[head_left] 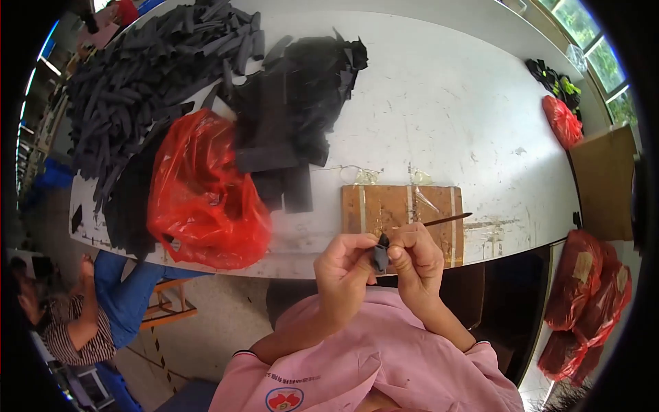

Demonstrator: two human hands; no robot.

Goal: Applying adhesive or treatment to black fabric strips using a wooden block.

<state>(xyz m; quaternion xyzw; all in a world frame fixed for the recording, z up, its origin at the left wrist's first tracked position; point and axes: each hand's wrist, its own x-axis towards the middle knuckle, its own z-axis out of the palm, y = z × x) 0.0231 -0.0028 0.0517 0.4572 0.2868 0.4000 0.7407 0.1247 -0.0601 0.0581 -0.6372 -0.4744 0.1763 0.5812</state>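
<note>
Left hand (pixel 345 264) and right hand (pixel 414 257) both pinch small black piece (pixel 380 255), fingers closed on it; right also holds thin brush (pixel 446 220) pointing 2 o'clock over wooden board (pixel 401 209).

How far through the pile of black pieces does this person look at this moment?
Done: cannot tell; no finished batch is clearly set apart. In hand: both the left hand and right hand pinch one small black piece above the wooden board, a thin stick by the right. Left: large heaps of black strips and black pieces beside the red bag.
</note>
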